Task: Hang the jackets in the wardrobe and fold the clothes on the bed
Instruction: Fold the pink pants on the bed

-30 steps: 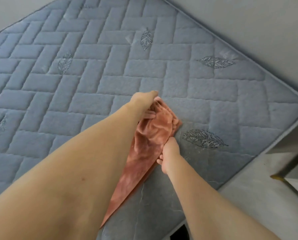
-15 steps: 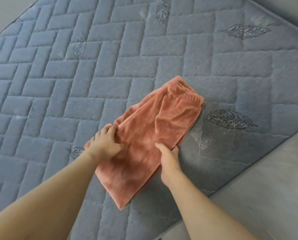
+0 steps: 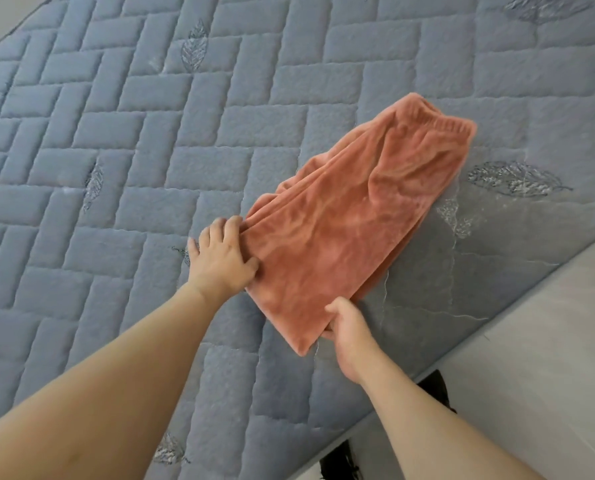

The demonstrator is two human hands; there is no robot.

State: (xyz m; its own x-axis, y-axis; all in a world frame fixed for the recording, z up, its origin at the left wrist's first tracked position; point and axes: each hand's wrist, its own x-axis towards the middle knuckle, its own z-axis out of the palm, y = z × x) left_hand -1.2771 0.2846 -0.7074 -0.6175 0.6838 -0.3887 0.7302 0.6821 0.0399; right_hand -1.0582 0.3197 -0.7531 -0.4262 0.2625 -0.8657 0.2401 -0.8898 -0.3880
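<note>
Orange garment (image 3: 351, 223) lay folded on the quilted bed (image 3: 133, 140), near its edge.
The left hand (image 3: 220, 261) pinched its left edge in curled fingers (image 3: 235, 225); the right hand (image 3: 349, 329) gripped the near corner.

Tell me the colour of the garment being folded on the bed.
Orange garment, a plush salmon-rust shade, seen in the head view.

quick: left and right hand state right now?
Left hand: pinching the left edge of the orange garment.
Right hand: gripping its near end.
</note>
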